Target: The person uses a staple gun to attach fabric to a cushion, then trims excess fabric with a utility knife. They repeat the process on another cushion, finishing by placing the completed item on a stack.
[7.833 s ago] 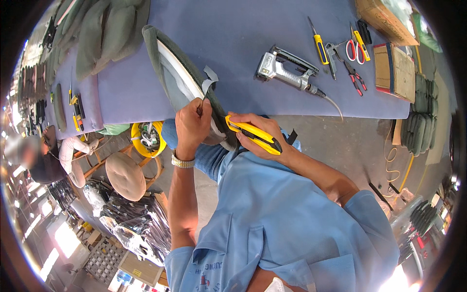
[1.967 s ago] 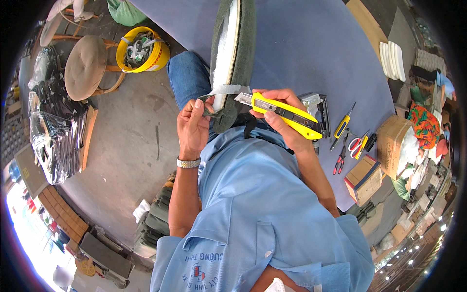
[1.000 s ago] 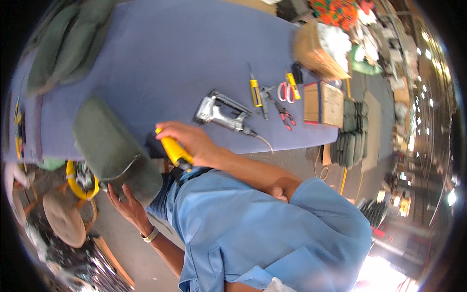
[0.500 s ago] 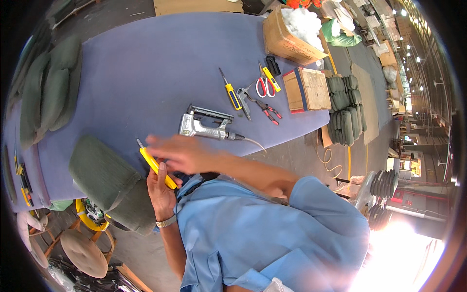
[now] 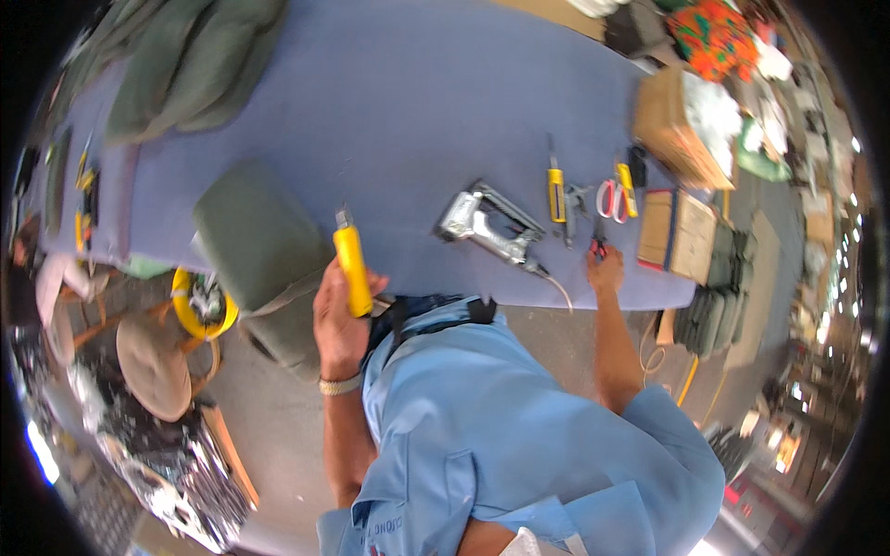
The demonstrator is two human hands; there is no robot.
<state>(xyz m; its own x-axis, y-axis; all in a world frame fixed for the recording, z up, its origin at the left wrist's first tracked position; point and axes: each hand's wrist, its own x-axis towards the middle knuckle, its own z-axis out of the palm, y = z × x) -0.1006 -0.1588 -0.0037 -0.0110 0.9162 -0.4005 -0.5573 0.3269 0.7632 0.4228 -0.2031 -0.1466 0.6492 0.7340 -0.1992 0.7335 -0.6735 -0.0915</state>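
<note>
My left hand point(image 5: 339, 320), with a metal watch band at its wrist, is closed around a yellow utility knife point(image 5: 352, 269), whose metal tip points away from me. Beside that hand lies a dark green cushion point(image 5: 255, 236), part on the table and part over its edge. My right hand point(image 5: 607, 271) reaches to the table's front right, its fingers closed at the handles of red-and-black pliers point(image 5: 599, 243). Between my hands rests a silver staple gun point(image 5: 491, 222) with a hose. Just beyond the pliers lie red-and-white scissors point(image 5: 610, 199), a yellow-handled screwdriver point(image 5: 556, 193) and a grey air blow gun point(image 5: 573, 213).
Another yellow knife point(image 5: 626, 190) and a small black object point(image 5: 637, 165) lie near a closed cardboard box point(image 5: 681, 232). An open box point(image 5: 663, 120) holds white stuffing. Green cushions point(image 5: 190, 74) are piled at the far left, above a stool point(image 5: 153, 366) on the floor.
My right hand has left the knife by my left hand and moved right to the pliers. My left hand still holds the knife. The whole view has shifted.
</note>
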